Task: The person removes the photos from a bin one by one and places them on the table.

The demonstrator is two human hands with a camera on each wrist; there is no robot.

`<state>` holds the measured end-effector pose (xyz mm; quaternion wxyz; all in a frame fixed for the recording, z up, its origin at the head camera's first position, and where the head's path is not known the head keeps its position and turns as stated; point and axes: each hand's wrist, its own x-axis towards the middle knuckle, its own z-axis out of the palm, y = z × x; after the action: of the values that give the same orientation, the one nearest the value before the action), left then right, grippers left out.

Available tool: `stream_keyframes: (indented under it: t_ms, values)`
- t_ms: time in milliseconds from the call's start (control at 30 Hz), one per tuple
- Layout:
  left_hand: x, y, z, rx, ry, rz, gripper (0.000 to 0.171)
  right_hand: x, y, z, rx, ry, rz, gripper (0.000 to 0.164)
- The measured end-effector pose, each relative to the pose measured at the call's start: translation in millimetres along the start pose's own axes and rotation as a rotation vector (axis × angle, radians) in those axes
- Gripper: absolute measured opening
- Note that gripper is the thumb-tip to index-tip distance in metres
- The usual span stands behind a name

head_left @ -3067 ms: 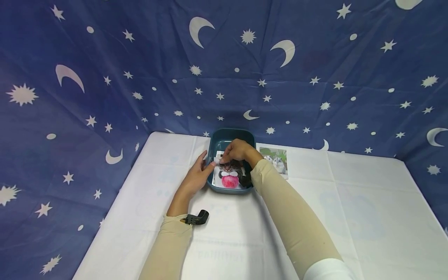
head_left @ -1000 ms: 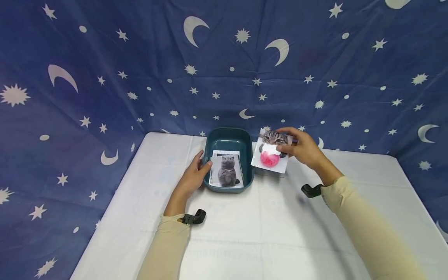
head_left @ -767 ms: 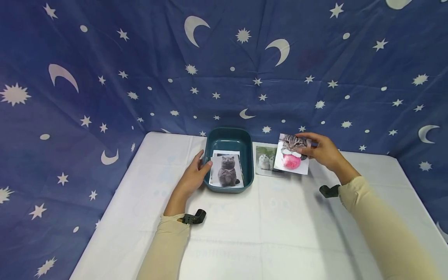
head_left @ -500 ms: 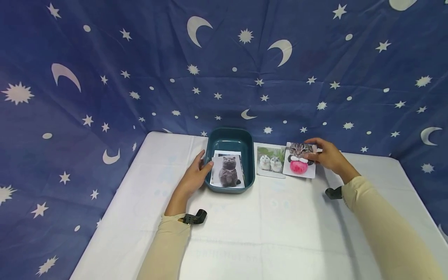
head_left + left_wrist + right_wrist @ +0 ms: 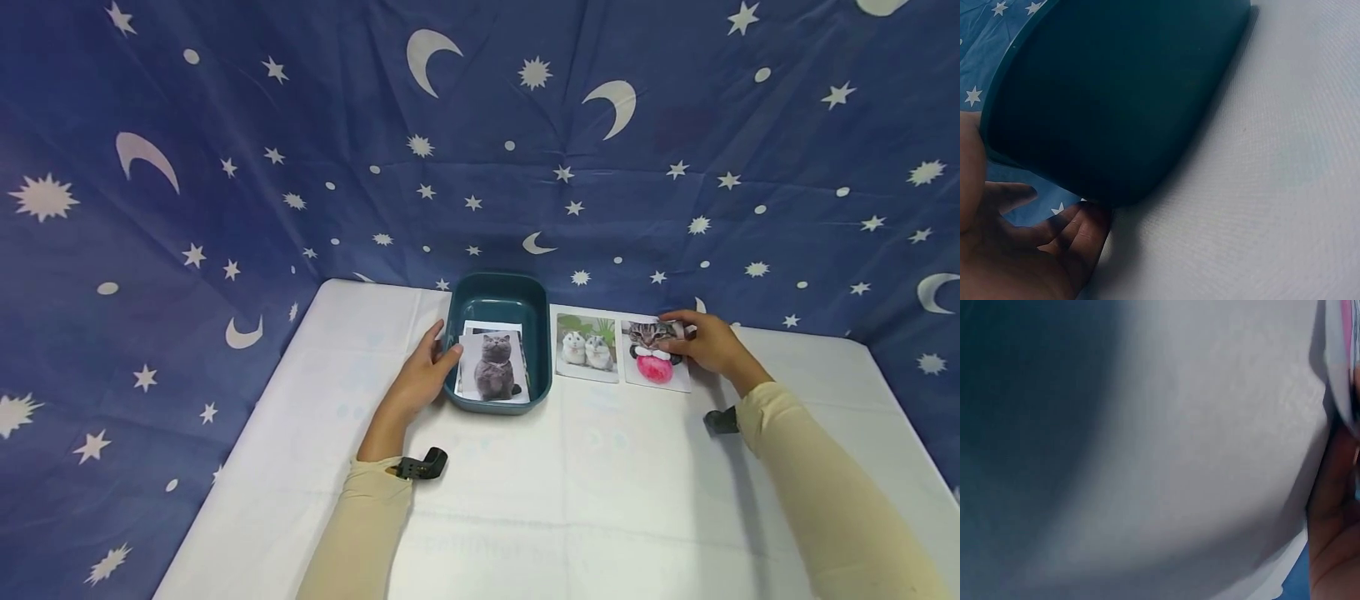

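Note:
On the white table in the head view stands a dark teal plastic tub (image 5: 498,287) with photo cards in it; a grey cat card (image 5: 492,367) lies on top. My left hand (image 5: 416,379) is at the tub's left side, thumb over the rim. In the left wrist view its fingers (image 5: 1088,234) rest relaxed against the tub's outer wall. My right hand (image 5: 705,343) pinches a tabby cat card with a pink ball (image 5: 656,371) by its upper right, thumb on top. The right wrist view shows that card's bent edge (image 5: 1338,369) by the fingers.
A card with two hamsters (image 5: 587,350) lies flat between the tub and the tabby card. Behind the table hangs a blue cloth (image 5: 480,117) with moons and stars, close to the tub's back. A black wrist camera (image 5: 423,464) sits on the left wrist.
My right hand has taken the tabby card out of the tub, carried it rightward over the hamster card and lowered it beside that card. The left hand stays at the tub.

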<state>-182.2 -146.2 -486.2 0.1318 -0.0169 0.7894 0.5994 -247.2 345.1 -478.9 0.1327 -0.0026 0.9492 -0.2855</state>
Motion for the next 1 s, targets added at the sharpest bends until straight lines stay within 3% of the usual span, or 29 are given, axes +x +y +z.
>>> stream_keyframes:
  t_ms: [367,500,600,700,867,1000]
  values:
    - [-0.3,1.0,1.3,0.009,-0.005,-0.006,0.078,-1.2,-5.2,-0.6,-0.136,0.057,0.029,0.064]
    - [0.3,1.5,1.3,0.015,0.003,-0.006,0.076,-0.2,-18.2,-1.5,-0.148,0.103,-0.025,0.066]
    - [0.6,1.4,0.9,0.016,0.011,-0.010,0.075,0.7,-44.2,-0.5,-0.117,0.127,-0.101,0.062]
    - [0.8,1.1,0.8,0.019,0.015,-0.013,0.075,2.3,-80.9,2.4,-0.026,0.098,-0.169,0.059]
    - [0.6,0.4,0.6,0.016,0.014,-0.017,0.075,8.6,-147.3,12.1,0.162,-0.034,-0.251,0.055]
    - [0.9,0.7,0.5,0.003,0.009,-0.022,0.073,16.6,-194.7,24.2,0.235,-0.157,-0.324,0.053]
